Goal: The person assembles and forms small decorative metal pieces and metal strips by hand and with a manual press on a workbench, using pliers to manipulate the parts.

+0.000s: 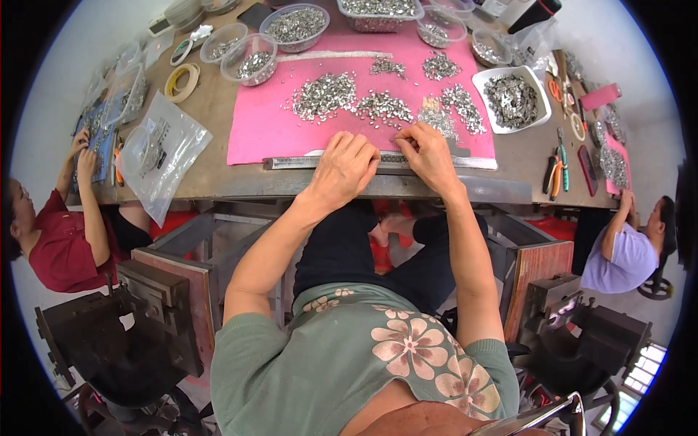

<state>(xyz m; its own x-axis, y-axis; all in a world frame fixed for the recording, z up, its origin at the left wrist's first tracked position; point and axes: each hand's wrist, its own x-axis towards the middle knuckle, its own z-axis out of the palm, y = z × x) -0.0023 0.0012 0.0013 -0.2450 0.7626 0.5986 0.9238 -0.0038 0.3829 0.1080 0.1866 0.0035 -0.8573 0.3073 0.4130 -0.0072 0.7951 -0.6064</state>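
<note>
Left hand (pixel 340 167) across the strip (pixel 391 158), fingers bunched, tips curled inward; cannot tell whether clamped on anything. Right hand (pixel 427 154) at 3 o'clock from left (12 = away from body), thumb and forefinger drawn close at the strip's far side; too small to tell if pinching a piece.

Key relation: strip beneath and between both hands, long axis 9 to 3 o'clock, roughly parallel to the metal bench edge (pixel 494 190) at 6 o'clock. Left end jutting past left hand. Grey block (pixel 459 152) between 3 and 4 o'clock from right fingertips.

Beyond strip: middle pile (pixel 384 109) of small metal pieces, 1 o'clock from left hand, 11 from right fingertips, slightly nearer right. Big pile (pixel 323 97) between 11 and 12 from left. Right pile (pixel 465 109) at 1 from right hand.

Room: 10 o'clock from left, over pink mat (pixel 254 131). White dish (pixel 542 105) at 2 from right, bounding that side. Farthest: tub (pixel 302 46), between 11 and 12 from left.
</note>
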